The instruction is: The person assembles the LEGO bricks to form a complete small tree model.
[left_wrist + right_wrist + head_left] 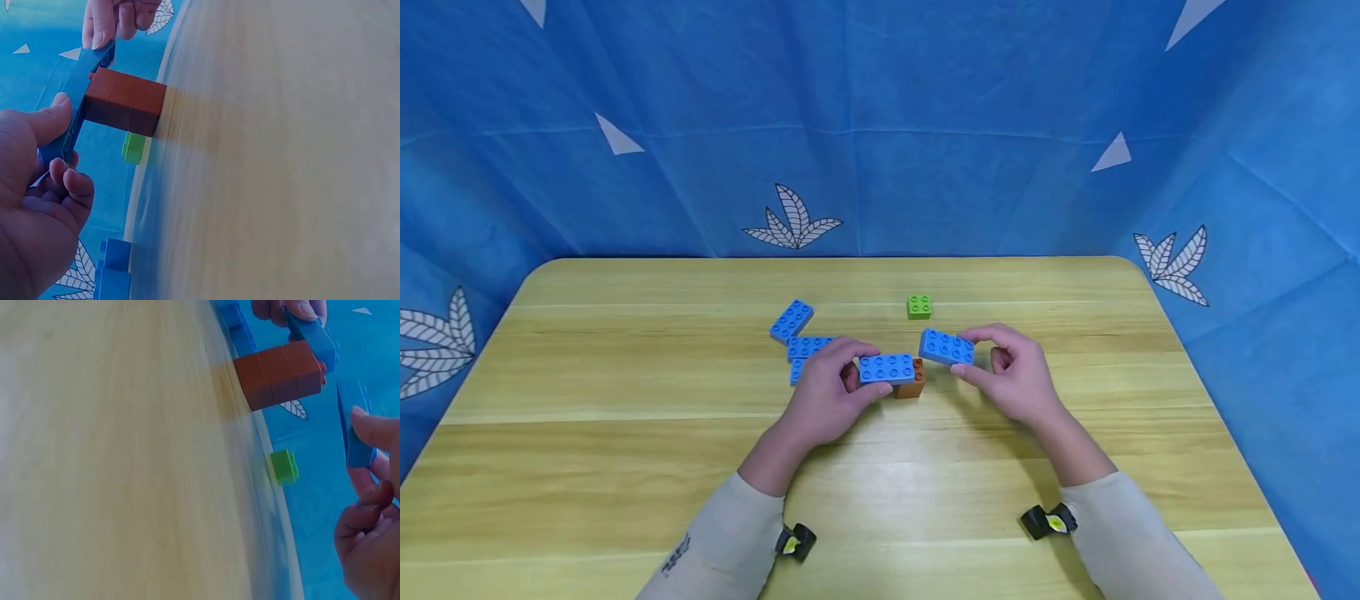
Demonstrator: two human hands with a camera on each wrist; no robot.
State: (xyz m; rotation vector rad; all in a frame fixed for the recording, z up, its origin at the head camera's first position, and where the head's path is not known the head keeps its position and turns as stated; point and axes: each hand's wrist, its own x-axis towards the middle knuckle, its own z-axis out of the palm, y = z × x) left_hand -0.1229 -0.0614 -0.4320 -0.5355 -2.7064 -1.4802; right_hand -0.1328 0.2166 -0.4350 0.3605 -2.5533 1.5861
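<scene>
Between its thumb and fingers my left hand (pixel 823 400) pinches a blue eight-stud toy brick (pixel 886 368). This brick lies over part of a stack of brown bricks (pixel 911 389), three high in the right wrist view; whether it is pressed down on the studs I cannot tell. My right hand (pixel 1021 379) pinches a second blue brick (pixel 947 347), tilted and held up beside the stack's top. In the right wrist view a gap shows between that brick (pixel 355 422) and the brown stack (pixel 278 375). Some brown studs show at the stack's right side.
Behind the stack sits a small green four-stud brick (pixel 919 308). To the left lie more blue bricks: one angled (pixel 792 320), one straight (pixel 807 347), and another (pixel 796 372) partly covered by the left hand. A blue curtain (pixel 850 125) hangs behind the wooden table (pixel 625 467).
</scene>
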